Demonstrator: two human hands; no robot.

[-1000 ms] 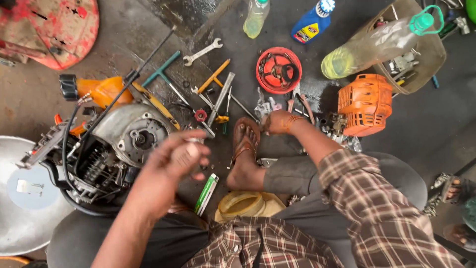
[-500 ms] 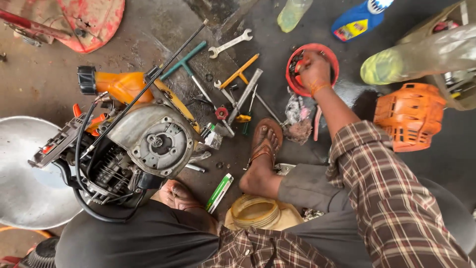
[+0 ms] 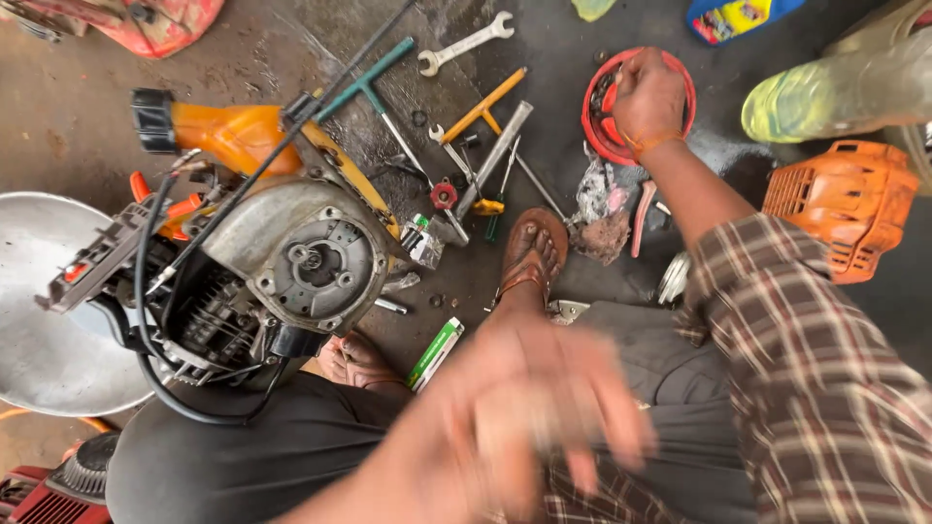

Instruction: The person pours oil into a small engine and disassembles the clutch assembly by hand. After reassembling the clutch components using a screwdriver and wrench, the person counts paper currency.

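- The grey metal engine block with orange housing (image 3: 291, 257) is lying at the floor's left side, one only.
- The left hand (image 3: 529, 408) is hovering blurred, fingers spread, holding nothing.
- Two open-ended silver spanners (image 3: 466, 44) are lying near the top edge.
- The right hand (image 3: 649, 97) is closing over the round red plastic tray (image 3: 594, 121); whether it is gripping anything, I cannot tell. Small parts could spill if it tips.

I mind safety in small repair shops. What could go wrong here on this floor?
The right hand reaches into the red round part over wet floor; it might slip. Loose tools such as the wrench lie by the sandalled foot and could jab it. The blurred left hand may knock the engine.
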